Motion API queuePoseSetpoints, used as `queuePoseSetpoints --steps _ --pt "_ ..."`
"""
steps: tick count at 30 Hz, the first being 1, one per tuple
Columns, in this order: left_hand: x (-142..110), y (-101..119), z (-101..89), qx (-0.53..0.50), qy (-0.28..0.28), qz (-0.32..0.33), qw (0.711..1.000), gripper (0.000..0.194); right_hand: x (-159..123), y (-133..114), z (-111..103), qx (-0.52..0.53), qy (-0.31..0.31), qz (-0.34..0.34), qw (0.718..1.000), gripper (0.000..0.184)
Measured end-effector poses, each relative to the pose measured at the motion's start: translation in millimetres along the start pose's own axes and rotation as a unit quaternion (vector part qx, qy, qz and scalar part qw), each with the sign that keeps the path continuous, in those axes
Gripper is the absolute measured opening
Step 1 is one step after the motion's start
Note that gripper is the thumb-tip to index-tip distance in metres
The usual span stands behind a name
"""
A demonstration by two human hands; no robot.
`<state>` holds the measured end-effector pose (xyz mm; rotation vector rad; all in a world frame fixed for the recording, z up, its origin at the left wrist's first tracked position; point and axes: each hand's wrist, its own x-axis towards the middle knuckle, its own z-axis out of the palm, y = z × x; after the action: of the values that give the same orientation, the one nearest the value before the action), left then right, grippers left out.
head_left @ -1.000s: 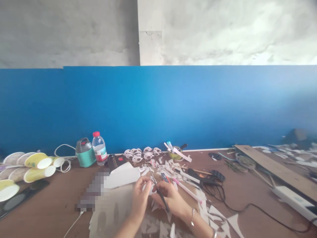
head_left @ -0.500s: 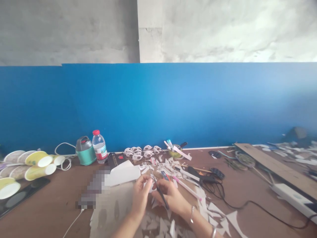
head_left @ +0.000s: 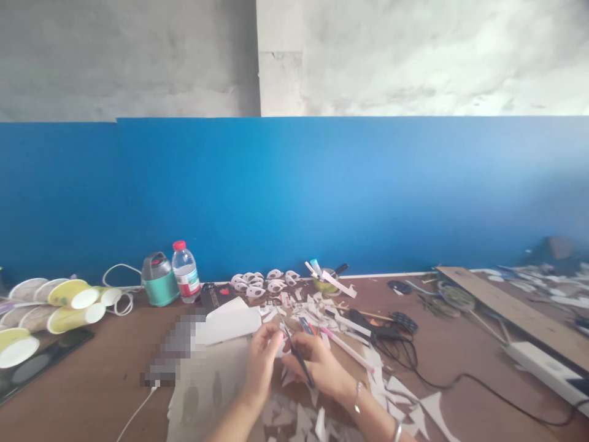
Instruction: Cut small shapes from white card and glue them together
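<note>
My left hand pinches a small white cut-out piece between thumb and fingers, much of it hidden. Closed around a slim black-handled tool with a thin pointed blade is my right hand. The blade points up and to the left, beside the white piece; I cannot tell whether it touches it. White scraps lie below and around both hands. Several finished-looking white shapes with holes rest in a group beyond them.
Left of my hands are white sheets and a blurred-out device on a cable. Farther left stand a bottle, a teal-and-grey container and stacked paper cups. To the right lie a glue gun, its black cord and a power strip.
Hardly anything differs. Both hands keep their hold and position, and the view shifts very slightly.
</note>
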<state>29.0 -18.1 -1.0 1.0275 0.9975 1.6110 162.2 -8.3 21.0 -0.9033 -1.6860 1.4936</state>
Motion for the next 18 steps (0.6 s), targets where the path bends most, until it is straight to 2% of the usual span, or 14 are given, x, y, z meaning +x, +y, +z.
queuePoseSetpoints --steps 18 --pt "-0.6 0.6 1.4 -0.023 0.012 -0.024 0.999 0.026 -0.2 3.0 0.1 -0.028 -0.005 -0.031 0.999 0.025"
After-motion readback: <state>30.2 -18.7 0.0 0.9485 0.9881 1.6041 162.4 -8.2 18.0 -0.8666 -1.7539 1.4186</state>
